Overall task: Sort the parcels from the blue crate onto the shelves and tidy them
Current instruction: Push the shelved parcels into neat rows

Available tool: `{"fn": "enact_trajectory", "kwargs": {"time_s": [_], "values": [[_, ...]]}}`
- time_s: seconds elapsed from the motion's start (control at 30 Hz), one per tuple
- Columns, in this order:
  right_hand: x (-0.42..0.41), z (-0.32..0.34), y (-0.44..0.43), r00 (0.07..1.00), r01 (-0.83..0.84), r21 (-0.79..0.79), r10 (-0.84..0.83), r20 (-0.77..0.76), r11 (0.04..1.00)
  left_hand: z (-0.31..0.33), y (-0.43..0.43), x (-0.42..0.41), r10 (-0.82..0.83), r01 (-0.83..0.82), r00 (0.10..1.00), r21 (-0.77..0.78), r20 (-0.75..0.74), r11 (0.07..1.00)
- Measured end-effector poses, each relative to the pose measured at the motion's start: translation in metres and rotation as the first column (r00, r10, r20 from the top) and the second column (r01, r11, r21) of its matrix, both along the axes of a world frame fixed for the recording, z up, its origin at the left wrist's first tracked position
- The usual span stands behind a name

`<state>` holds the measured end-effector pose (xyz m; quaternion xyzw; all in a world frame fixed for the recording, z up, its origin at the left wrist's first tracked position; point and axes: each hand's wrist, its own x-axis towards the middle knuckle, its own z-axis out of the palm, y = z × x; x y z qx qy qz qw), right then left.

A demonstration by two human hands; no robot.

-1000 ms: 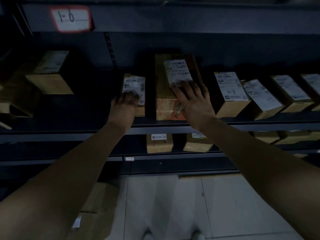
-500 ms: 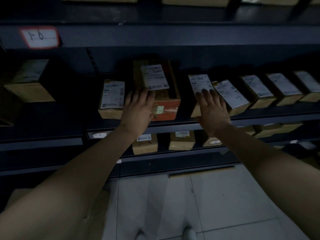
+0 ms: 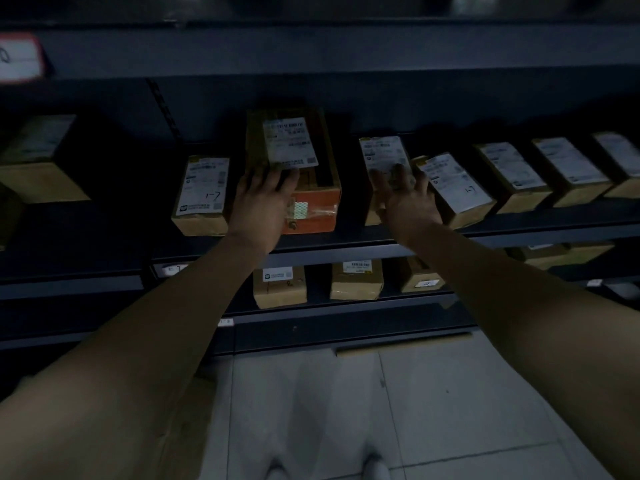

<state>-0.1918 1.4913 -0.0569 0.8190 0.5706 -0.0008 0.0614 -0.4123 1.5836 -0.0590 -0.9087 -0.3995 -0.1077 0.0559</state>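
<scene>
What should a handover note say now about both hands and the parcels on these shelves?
Left hand: open, lying flat on the large orange-fronted box on the middle shelf.
Right hand: open, fingers spread on the small parcel beside that box.
Done: a row of parcels lies label up on the middle shelf; more parcels stand on the lower shelf.
Left: the skewed parcel just right of the right hand lies at an angle and probably needs straightening. The blue crate is not in view, so I cannot tell what is still in it.
</scene>
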Motion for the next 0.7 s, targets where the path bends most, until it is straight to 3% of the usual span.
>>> {"fn": "enact_trajectory", "kwargs": {"time_s": [0.27, 0.43, 0.57, 0.7], "values": [[0.008, 0.001, -0.004, 0.999, -0.01, 0.015, 0.011, -0.05, 1.0, 0.002, -0.006, 0.01, 0.039, -0.038, 0.999, 0.035, -0.02, 0.999], [0.048, 0.009, -0.039, 0.998, 0.061, 0.106, -0.059, -0.014, 0.993, 0.02, -0.037, 0.061, -0.128, 0.125, 0.991, 0.074, 0.044, 0.989], [0.09, 0.013, -0.066, 0.988, 0.154, 0.041, -0.153, -0.023, 0.987, 0.023, -0.057, 0.112, -0.236, 0.235, 0.971, 0.015, 0.038, 0.972], [0.118, 0.006, -0.077, 0.984, 0.151, -0.038, -0.153, -0.093, 0.988, 0.013, -0.062, 0.14, -0.223, 0.222, 0.975, -0.055, -0.002, 0.973]]}}
